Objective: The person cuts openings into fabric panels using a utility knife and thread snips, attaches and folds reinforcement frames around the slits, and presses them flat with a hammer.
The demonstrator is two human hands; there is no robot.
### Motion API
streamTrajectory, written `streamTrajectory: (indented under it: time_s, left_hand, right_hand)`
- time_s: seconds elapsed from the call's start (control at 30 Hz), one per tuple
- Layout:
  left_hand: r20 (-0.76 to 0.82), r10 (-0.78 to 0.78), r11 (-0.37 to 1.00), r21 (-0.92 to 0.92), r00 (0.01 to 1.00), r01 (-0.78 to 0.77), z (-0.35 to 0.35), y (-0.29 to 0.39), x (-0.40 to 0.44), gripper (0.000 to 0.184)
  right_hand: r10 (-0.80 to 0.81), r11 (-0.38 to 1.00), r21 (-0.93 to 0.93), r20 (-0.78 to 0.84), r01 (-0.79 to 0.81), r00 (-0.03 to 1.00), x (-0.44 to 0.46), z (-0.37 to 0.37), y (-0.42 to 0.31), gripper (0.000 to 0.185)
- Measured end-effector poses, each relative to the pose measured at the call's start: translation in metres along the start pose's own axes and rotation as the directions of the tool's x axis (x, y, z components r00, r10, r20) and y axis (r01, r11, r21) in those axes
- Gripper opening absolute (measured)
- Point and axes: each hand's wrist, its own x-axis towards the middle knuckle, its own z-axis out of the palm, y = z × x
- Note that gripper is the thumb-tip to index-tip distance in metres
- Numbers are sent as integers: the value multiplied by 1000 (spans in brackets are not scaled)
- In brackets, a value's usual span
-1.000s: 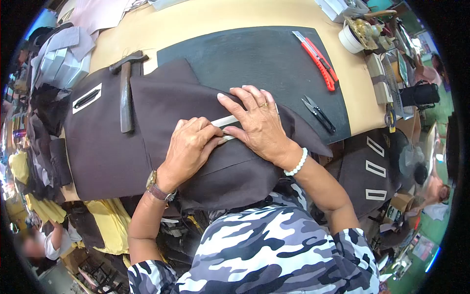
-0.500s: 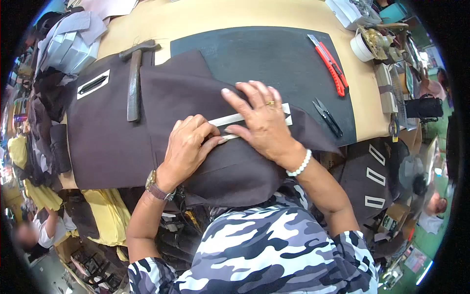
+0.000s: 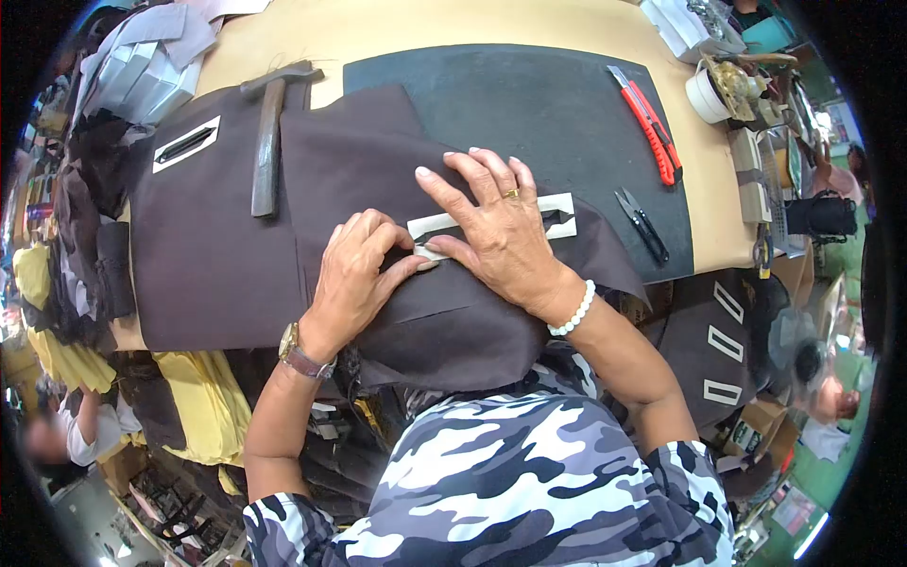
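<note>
Dark brown fabric [image 3: 217,265] is spread over the table and hangs over its front edge. On it lies a pale rectangular strip [image 3: 565,227] with a dark slit along its middle, partly covered by my hands. My left hand [image 3: 351,269] is closed, with thumb and fingertips pinching the left end of this strip and the fabric there. Fingers spread, my right hand [image 3: 503,236] rests across the strip's middle, its thumb pressed near the left hand's fingertips. A second slit strip [image 3: 200,149] lies flat farther left. Between the two strips, a hammer [image 3: 268,156] rests on the fabric.
A black mat [image 3: 510,104] lies under the fabric, with a red box cutter [image 3: 650,128] and small thread snips [image 3: 644,227] on it. Several pale pieces mark dark fabric [image 3: 699,331] at the right. Yellow cloth [image 3: 203,397] hangs front left. A person [image 3: 85,430] is beyond.
The strip's edges, folded and narrow before, now lie flatter and show as a frame around the slit. Both hands keep nearly the same place; the whole view has shifted slightly.
</note>
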Motion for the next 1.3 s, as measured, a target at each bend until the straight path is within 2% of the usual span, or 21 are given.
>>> streamTrajectory:
  time_s: [0.07, 0.17, 0.23, 0.3, 0.37, 0.4, 0.5, 0.53, 0.57, 0.6, 0.63, 0.7, 0.77, 0.83, 0.87, 0.93, 1.0, 1.07, 1.13, 1.2, 1.3]
  left_hand:
    - [-37, 30, 999, 18, 999, -29, 6, -6, -4, 26]
    - [-59, 39, 998, 49, 998, -36, 5, -2, -6, 31]
    - [-84, 50, 997, 67, 995, -45, 3, 2, -10, 35]
    - [-124, 80, 994, 80, 989, -71, 4, 6, -19, 38]
    - [-122, 70, 993, 100, 990, -58, 5, 9, -29, 41]
    - [-146, 76, 993, 106, 986, -61, 8, 11, -32, 42]
    - [-172, 79, 989, 138, 982, -55, 14, 14, -39, 40]
    - [-186, 87, 988, 144, 979, -60, 15, 15, -39, 39]
    - [-200, 93, 987, 151, 975, -64, 15, 17, -39, 38]
    - [-186, 65, 990, 134, 980, -40, 14, 19, -40, 37]
    - [-187, 64, 985, 167, 980, -32, 11, 22, -40, 37]
    - [-187, 60, 973, 230, 981, -15, 0, 32, -38, 38]
    - [-268, 41, 960, 278, 963, 36, -20, 47, -33, 49]
    - [-390, 50, 955, 288, 919, 71, -39, 64, -24, 60]
    - [-435, 58, 942, 323, 899, 95, -49, 74, -16, 70]
    - [-500, 73, 928, 352, 863, 125, -61, 93, 4, 93]
    - [-626, 138, 924, 360, 768, 128, -62, 97, 37, 105]
    - [-716, 200, 888, 422, 669, 186, -60, 80, 73, 115]
    - [-802, 275, 843, 467, 530, 269, -67, 51, 115, 103]
    - [-856, 379, 835, 480, 352, 268, -84, 18, 145, 69]
    - [-832, 334, 894, 428, 442, 131, -108, 6, 140, 41]
  right_hand:
    - [-49, 999, 0, 20, 49, 999, -3, 8, -1, 74]
    - [45, 995, 88, 133, -57, 990, 0, -9, 6, 85]
    - [41, 985, 150, 303, -90, 952, 0, -24, 22, 102]
    - [-42, 976, 215, 367, -41, 929, 7, -42, 39, 97]
    - [6, 973, 209, 395, -96, 919, 24, -59, 45, 90]
    - [-2, 988, 146, 313, -47, 950, 34, -56, 47, 72]
    - [-69, 990, 141, 313, 25, 947, 77, -43, 31, 53]
    - [-169, 985, 61, 262, 159, 950, 88, -30, 26, 48]
    - [-172, 984, 16, 332, 177, 928, 100, -21, 17, 53]
    - [-123, 992, 40, 443, 117, 888, 111, -13, 9, 58]
    - [-12, 999, -25, 613, 34, 790, 126, -15, -5, 53]
    - [-61, 993, 116, 665, -22, 745, 145, 7, -8, 48]
    - [-162, 962, 274, 550, 6, 819, 168, 14, -19, 45]
    - [-79, 819, 542, 430, -188, 899, 202, 2, -33, 47]
    - [59, 712, 635, 369, -299, 927, 214, -20, -45, 46]
    - [297, 381, 835, 297, -398, 908, 243, -60, -63, 37]
    - [427, 5, 965, 234, -262, 873, 274, -90, -71, 27]
    - [434, -215, 976, 121, -27, 893, 288, -108, -59, 24]
    - [397, -329, 933, 0, 143, 918, 298, -128, -41, 26]
    - [380, -385, 887, -100, 255, 920, 297, -146, -18, 32]
    - [418, -337, 885, -167, 323, 893, 276, -161, 34, 46]
